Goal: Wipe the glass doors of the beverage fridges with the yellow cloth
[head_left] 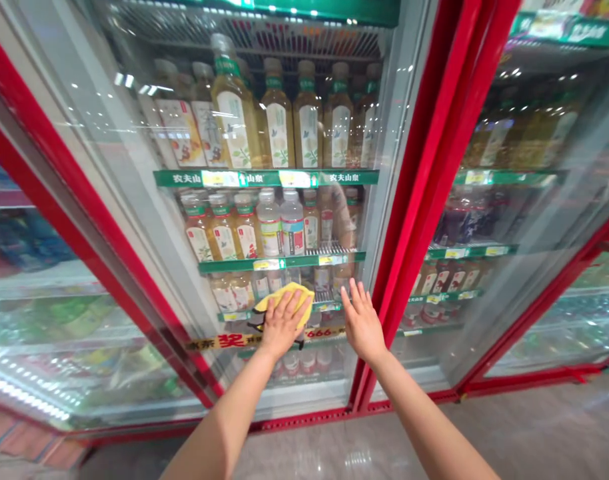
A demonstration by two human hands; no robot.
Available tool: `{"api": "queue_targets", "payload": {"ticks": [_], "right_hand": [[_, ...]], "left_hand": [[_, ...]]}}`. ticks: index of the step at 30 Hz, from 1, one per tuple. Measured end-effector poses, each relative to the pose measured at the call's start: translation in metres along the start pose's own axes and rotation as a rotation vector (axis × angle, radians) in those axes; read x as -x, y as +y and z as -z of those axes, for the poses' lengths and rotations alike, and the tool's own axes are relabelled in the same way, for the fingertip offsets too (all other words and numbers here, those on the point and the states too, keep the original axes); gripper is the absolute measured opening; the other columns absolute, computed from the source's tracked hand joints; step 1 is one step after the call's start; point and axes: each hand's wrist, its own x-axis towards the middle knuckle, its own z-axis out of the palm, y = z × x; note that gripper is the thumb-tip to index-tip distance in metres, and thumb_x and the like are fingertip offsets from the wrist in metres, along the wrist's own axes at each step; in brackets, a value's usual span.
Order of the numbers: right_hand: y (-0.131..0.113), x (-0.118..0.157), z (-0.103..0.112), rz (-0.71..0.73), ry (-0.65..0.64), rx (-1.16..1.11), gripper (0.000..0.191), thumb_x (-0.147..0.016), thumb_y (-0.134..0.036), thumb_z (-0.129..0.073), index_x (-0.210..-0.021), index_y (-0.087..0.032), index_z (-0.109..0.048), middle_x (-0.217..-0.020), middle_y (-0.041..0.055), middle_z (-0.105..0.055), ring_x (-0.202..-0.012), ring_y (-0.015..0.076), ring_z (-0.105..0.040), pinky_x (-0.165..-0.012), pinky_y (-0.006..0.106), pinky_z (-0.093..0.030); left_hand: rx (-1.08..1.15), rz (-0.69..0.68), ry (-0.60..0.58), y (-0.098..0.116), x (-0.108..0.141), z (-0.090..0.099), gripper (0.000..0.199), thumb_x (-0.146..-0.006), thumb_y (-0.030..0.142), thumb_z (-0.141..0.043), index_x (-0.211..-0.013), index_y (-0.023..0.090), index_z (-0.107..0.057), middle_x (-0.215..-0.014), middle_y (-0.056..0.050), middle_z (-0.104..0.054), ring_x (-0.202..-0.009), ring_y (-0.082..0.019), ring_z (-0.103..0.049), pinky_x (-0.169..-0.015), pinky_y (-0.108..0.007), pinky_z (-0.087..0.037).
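My left hand (283, 325) presses a yellow cloth (300, 297) against the glass door (314, 363) of a drinks fridge, holding it beneath the palm and fingers. Dark edging shows at the cloth's left and lower sides; the rest is covered by the hand. To the right, my right hand (362, 320) has its fingers stretched out and apart, with nothing in it. It is at the glass near the door's red frame (402, 267); whether it touches the pane I cannot tell. A printed strip (229, 340) with red and dark characters runs across the door, partly behind my left hand.
Behind the glass, bottled drinks (234, 113) fill several shelves with green label rails (264, 178). More glass-fronted shelves stand at the right (489, 177) and left (49, 273). Shiny grey floor tiles (344, 453) lie below the red base.
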Motion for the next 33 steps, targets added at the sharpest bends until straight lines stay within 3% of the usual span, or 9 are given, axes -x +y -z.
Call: {"api": "queue_targets", "payload": {"ticks": [4, 7, 10, 13, 19, 22, 26, 30, 33], "right_hand": [[-0.02, -0.003, -0.007, 0.037, -0.006, 0.04, 0.099, -0.084, 0.007, -0.042, -0.164, -0.029, 0.005, -0.171, 0.0107, -0.008, -0.158, 0.0321, -0.01, -0.121, 0.064, -0.032], [-0.03, -0.004, -0.014, 0.04, -0.008, 0.078, 0.098, -0.087, 0.005, -0.045, -0.163, -0.028, 0.006, -0.171, 0.0115, -0.005, -0.158, 0.0334, -0.012, -0.12, 0.062, -0.035], [-0.036, 0.003, -0.022, 0.033, -0.012, 0.112, 0.1, -0.087, 0.004, -0.046, -0.163, -0.029, 0.009, -0.171, 0.0115, -0.001, -0.157, 0.0344, -0.012, -0.119, 0.061, -0.037], [-0.044, 0.01, -0.03, 0.055, -0.027, 0.126, 0.099, -0.087, 0.002, -0.047, -0.163, -0.03, 0.008, -0.171, 0.011, -0.004, -0.157, 0.0349, -0.013, -0.119, 0.063, -0.035], [-0.061, 0.0, -0.038, 0.092, 0.0, 0.127, 0.095, -0.088, 0.0, -0.045, -0.164, -0.029, 0.004, -0.171, 0.0105, -0.005, -0.158, 0.0351, -0.01, -0.12, 0.066, -0.032], [-0.066, -0.001, -0.041, 0.083, 0.015, 0.117, 0.094, -0.089, -0.001, -0.045, -0.164, -0.029, 0.004, -0.172, 0.0093, -0.003, -0.158, 0.0355, -0.008, -0.119, 0.067, -0.033], [-0.076, 0.007, -0.047, 0.064, -0.007, 0.086, 0.091, -0.092, -0.004, -0.045, -0.164, -0.028, 0.006, -0.172, 0.01, 0.0, -0.158, 0.0354, -0.006, -0.117, 0.066, -0.036], [-0.092, 0.005, -0.053, 0.132, -0.037, 0.083, 0.09, -0.092, -0.003, -0.044, -0.164, -0.027, 0.005, -0.172, 0.0097, -0.003, -0.158, 0.0347, -0.006, -0.118, 0.066, -0.036], [-0.102, -0.004, -0.052, 0.151, -0.009, 0.067, 0.091, -0.091, -0.002, -0.043, -0.164, -0.029, 0.006, -0.172, 0.0087, -0.003, -0.158, 0.0345, -0.007, -0.118, 0.067, -0.034]], "left_hand": [[0.035, -0.216, -0.075, -0.001, -0.015, -0.001, 0.08, -0.086, 0.041, -0.071, -0.157, 0.036, -0.035, -0.168, 0.002, -0.029, -0.16, -0.02, 0.002, -0.128, -0.048, 0.014], [0.064, -0.034, -0.075, -0.025, -0.008, 0.004, 0.085, -0.083, 0.04, -0.075, -0.158, 0.035, -0.034, -0.165, -0.003, -0.037, -0.159, -0.025, -0.012, -0.129, -0.05, 0.008], [0.055, 0.231, -0.052, -0.038, 0.033, 0.005, 0.09, -0.077, 0.037, -0.081, -0.156, 0.033, -0.039, -0.159, -0.01, -0.046, -0.155, -0.032, -0.025, -0.129, -0.056, -0.001], [0.06, 0.237, -0.078, -0.029, 0.069, -0.002, 0.088, -0.074, 0.034, -0.083, -0.154, 0.034, -0.044, -0.156, -0.01, -0.049, -0.153, -0.034, -0.031, -0.128, -0.058, -0.005], [0.076, 0.079, 0.001, -0.035, 0.038, -0.001, 0.09, -0.075, 0.035, -0.083, -0.154, 0.04, -0.04, -0.158, -0.003, -0.048, -0.155, -0.026, -0.027, -0.13, -0.051, 0.002], [0.067, 0.279, 0.069, -0.052, 0.035, 0.004, 0.092, -0.073, 0.031, -0.084, -0.154, 0.037, -0.041, -0.162, -0.006, -0.043, -0.155, -0.03, -0.027, -0.13, -0.055, -0.002], [0.02, 0.498, 0.12, -0.041, 0.078, -0.005, 0.089, -0.072, 0.028, -0.084, -0.152, 0.026, -0.046, -0.163, -0.015, -0.038, -0.156, -0.036, -0.02, -0.128, -0.06, -0.004], [0.055, 0.292, 0.032, -0.03, 0.097, -0.012, 0.085, -0.072, 0.029, -0.084, -0.15, 0.033, -0.049, -0.159, -0.008, -0.046, -0.158, -0.032, -0.018, -0.128, -0.058, 0.005], [0.08, 0.23, -0.015, -0.052, 0.089, -0.006, 0.085, -0.074, 0.029, -0.083, -0.15, 0.037, -0.047, -0.16, -0.006, -0.045, -0.157, -0.03, -0.023, -0.128, -0.058, 0.005]]}}
